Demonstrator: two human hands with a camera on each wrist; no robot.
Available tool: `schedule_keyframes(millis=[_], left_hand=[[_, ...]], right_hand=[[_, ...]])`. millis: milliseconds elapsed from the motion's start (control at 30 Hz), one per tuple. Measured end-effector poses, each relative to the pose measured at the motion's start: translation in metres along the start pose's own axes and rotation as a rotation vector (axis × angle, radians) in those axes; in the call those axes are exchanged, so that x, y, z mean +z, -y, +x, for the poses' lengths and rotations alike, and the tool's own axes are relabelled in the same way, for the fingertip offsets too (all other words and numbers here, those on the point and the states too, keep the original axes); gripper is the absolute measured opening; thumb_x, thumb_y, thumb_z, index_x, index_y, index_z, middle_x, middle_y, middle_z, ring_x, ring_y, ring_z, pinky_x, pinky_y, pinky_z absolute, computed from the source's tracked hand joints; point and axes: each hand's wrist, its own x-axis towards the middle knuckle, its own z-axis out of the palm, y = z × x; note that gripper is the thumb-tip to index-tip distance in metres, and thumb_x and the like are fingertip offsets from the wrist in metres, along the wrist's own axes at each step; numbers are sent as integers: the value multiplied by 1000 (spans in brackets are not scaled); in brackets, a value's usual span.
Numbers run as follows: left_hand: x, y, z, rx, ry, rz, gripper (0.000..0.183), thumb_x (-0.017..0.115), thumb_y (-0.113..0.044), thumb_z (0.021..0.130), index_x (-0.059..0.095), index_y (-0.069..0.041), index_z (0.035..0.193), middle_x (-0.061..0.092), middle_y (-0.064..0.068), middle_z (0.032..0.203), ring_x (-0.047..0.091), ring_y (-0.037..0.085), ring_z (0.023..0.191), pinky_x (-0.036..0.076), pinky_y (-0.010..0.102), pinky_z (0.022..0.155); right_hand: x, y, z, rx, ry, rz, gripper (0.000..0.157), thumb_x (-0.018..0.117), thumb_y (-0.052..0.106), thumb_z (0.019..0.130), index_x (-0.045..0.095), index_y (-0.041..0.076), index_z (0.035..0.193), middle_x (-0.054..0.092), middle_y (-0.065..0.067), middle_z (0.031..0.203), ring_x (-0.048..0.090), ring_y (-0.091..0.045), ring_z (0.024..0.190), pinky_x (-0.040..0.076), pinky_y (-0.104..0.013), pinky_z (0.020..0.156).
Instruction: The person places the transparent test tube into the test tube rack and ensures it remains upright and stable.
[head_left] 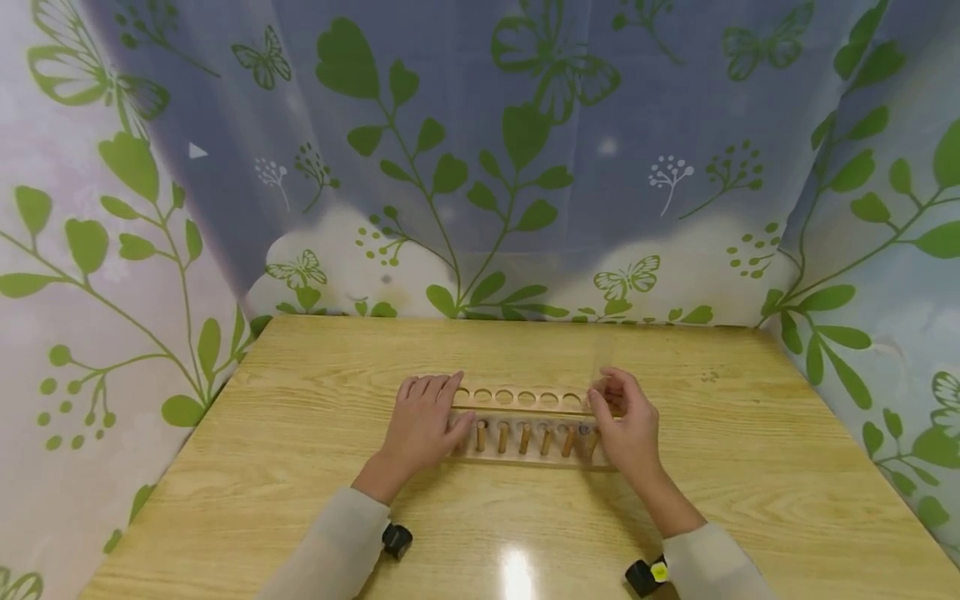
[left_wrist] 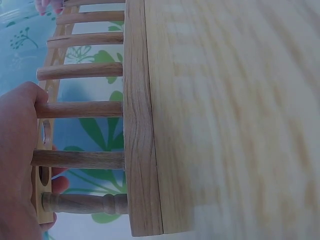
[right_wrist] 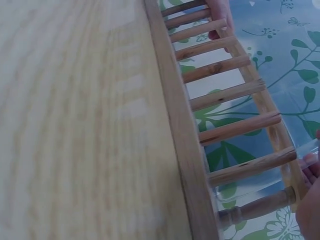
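Observation:
A wooden test tube rack (head_left: 517, 457) stands on the table, with a row of round holes in its upper bar and several upright pegs on its base. My left hand (head_left: 423, 423) grips the rack's left end; in the left wrist view the thumb and fingers (left_wrist: 60, 184) lie on opposite sides of the holed bar. At the right end, my right hand (head_left: 632, 423) has its fingers curled around a faint see-through test tube (head_left: 604, 353) that rises above them. The right wrist view shows only part of that hand (right_wrist: 311, 210), beside the end post.
The light wooden table (head_left: 300, 467) runs back to a hanging cloth (head_left: 480, 208) printed with leaves and butterflies. Similar cloth (head_left: 67, 333) closes in the left and right sides. Dark wrist cameras (head_left: 397, 541) sit at both cuffs.

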Motion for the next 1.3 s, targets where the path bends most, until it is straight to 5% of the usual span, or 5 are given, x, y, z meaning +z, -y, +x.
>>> schedule_keyframes(millis=[633, 1000, 1300], left_hand=[[3, 0, -2, -7, 11, -16, 60, 52, -47, 97, 48, -9, 143, 59, 11, 126, 53, 31, 116, 35, 50, 103], [1, 1, 0, 0, -3, -3, 60, 53, -47, 96, 49, -10, 142, 60, 10, 125, 54, 30, 115, 36, 50, 102], [2, 2, -1, 32, -68, 2, 58, 55, -46, 95, 53, -7, 137, 61, 11, 121, 56, 30, 111, 38, 51, 99]], right_hand=[[-1, 4, 0, 41, 22, 27, 25, 61, -13, 87, 57, -15, 112, 62, -22, 91, 63, -19, 84, 50, -11, 70], [-2, 4, 2, 28, 26, 17, 25, 59, -7, 92, 58, -14, 116, 63, -20, 93, 61, -10, 82, 49, -9, 70], [-3, 4, 1, 57, 21, 26, 23, 53, -4, 96, 60, -13, 117, 64, -22, 97, 63, -38, 83, 45, -6, 71]])
